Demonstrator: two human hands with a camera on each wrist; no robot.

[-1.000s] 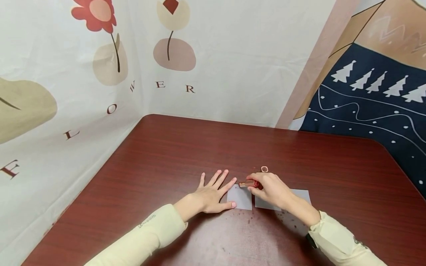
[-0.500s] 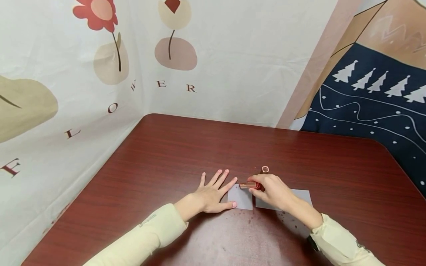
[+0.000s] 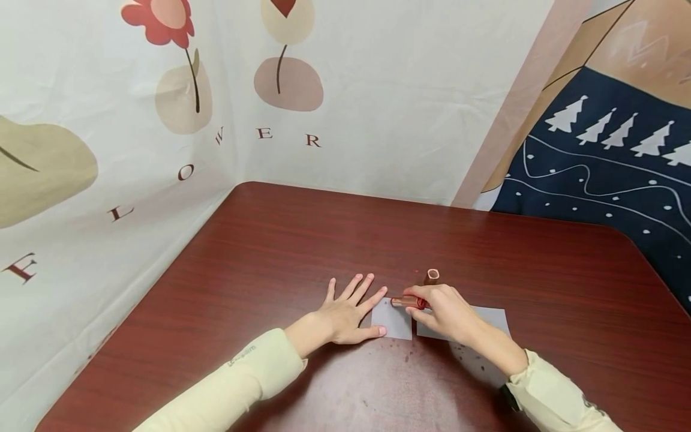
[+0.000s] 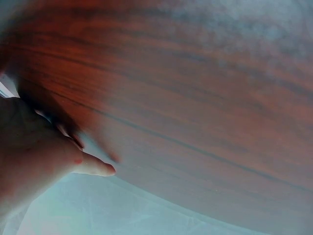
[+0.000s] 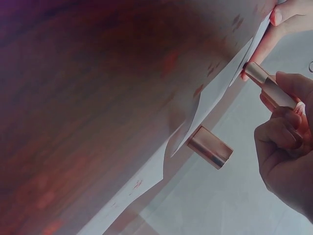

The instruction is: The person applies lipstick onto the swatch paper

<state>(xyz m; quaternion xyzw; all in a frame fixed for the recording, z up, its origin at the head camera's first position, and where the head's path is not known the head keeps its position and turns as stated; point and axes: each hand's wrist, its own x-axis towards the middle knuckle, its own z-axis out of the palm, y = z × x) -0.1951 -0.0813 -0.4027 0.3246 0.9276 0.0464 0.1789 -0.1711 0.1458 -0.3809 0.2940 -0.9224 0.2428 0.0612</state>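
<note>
The copper tube is sticking out from my right hand, thumb and fingers pinching it, its tip over the small paper. My left hand is lying spread wide, gripping nothing, its thumb pressing that paper. I should be going gently, I think, so the paper isn't sliding. A copper cap is standing just past my right hand.
</note>
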